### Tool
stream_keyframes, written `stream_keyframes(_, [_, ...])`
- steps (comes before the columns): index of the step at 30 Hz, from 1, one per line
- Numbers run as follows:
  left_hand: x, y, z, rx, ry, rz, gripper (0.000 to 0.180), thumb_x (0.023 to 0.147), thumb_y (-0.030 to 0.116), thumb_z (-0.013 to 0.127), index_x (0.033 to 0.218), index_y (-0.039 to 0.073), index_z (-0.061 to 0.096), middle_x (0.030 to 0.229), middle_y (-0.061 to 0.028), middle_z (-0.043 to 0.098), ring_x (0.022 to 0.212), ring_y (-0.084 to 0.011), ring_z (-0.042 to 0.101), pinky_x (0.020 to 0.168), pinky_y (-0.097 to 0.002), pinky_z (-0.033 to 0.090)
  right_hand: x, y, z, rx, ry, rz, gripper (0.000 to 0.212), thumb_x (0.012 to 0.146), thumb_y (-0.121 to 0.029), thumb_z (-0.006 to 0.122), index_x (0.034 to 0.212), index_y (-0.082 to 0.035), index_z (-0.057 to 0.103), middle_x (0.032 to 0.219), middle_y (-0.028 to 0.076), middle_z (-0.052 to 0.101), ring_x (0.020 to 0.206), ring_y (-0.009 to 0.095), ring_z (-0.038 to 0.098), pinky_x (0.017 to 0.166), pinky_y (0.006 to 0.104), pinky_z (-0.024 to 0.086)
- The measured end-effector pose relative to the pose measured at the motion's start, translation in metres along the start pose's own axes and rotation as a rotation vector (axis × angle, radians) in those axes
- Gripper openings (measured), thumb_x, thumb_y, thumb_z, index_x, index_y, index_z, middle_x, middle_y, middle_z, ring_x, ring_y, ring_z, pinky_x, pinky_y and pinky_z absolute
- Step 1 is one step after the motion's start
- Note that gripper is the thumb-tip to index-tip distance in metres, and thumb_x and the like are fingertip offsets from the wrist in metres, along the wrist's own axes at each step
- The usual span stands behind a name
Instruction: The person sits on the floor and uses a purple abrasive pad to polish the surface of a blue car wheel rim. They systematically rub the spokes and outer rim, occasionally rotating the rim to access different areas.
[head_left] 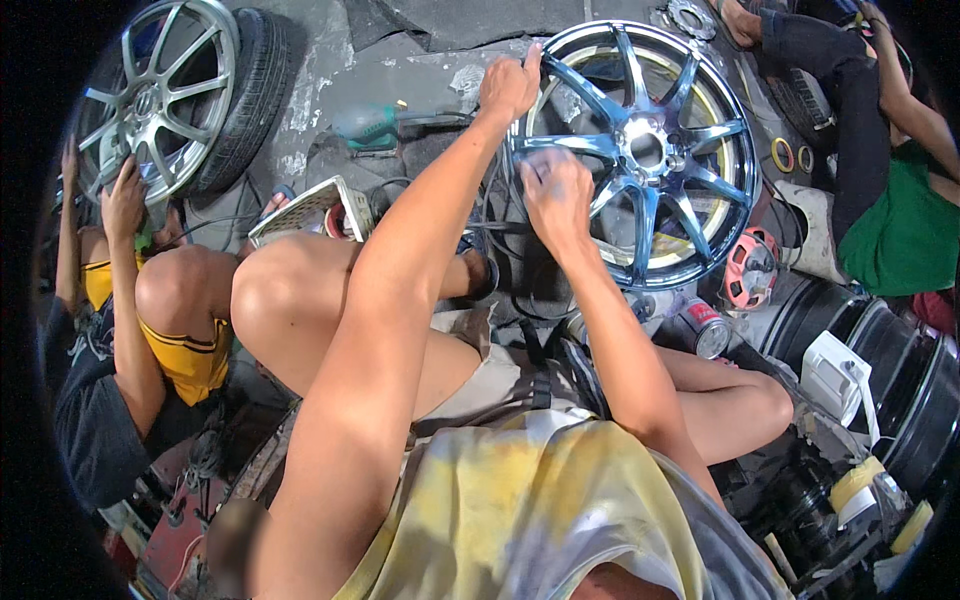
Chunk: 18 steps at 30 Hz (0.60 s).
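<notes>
A shiny blue-tinted chrome alloy wheel (633, 125) with several spokes stands tilted in front of me, its face toward me. My left hand (510, 88) grips the upper left edge of its rim, fingers closed around the lip. Lower on the same side, my right hand (560, 195) is curled against the rim near the end of a spoke. Motion blurs its fingertips, and whatever they may hold is hidden.
At left, a person's hand (122, 195) touches a silver wheel (160, 100) beside a tire (245, 110). A green power tool (370, 128) and white basket (310, 208) lie nearby. A can (708, 330), pink-red reel (750, 268) and black rims (850, 330) sit right, near another person (905, 215).
</notes>
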<state>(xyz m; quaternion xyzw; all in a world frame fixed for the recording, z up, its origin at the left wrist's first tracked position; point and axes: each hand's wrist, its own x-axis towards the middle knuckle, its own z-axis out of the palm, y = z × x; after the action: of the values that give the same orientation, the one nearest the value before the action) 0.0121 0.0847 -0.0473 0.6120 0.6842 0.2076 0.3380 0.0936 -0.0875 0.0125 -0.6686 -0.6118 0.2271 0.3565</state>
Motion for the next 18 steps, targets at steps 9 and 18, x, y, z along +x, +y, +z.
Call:
stream_keyframes(9, [0.002, -0.012, 0.001, 0.023, 0.13, 0.064, 0.089, 0.098, 0.066, 0.033, 0.097, -0.014, 0.07, 0.107, -0.0393, 0.063, 0.11, -0.0529, 0.06, 0.1, -0.0535, 0.044, -0.012, -0.006, -0.001, 0.06, -0.04, 0.083, 0.014, 0.084, -0.01, 0.066, 0.083, 0.004, 0.062, 0.084, 0.026, 0.063, 0.08, 0.046, 0.062, 0.074, 0.0555, 0.048])
stream_keyframes(18, [0.003, -0.005, -0.002, 0.077, 0.026, 0.026, 0.084, 0.1, 0.061, 0.034, 0.099, -0.015, 0.069, 0.112, -0.0398, 0.062, 0.112, -0.0504, 0.06, 0.099, -0.0531, 0.045, -0.023, 0.004, -0.012, 0.09, -0.083, 0.089, 0.013, 0.082, -0.008, 0.066, 0.083, 0.003, 0.061, 0.088, 0.026, 0.062, 0.082, 0.048, 0.062, 0.075, 0.0554, 0.05])
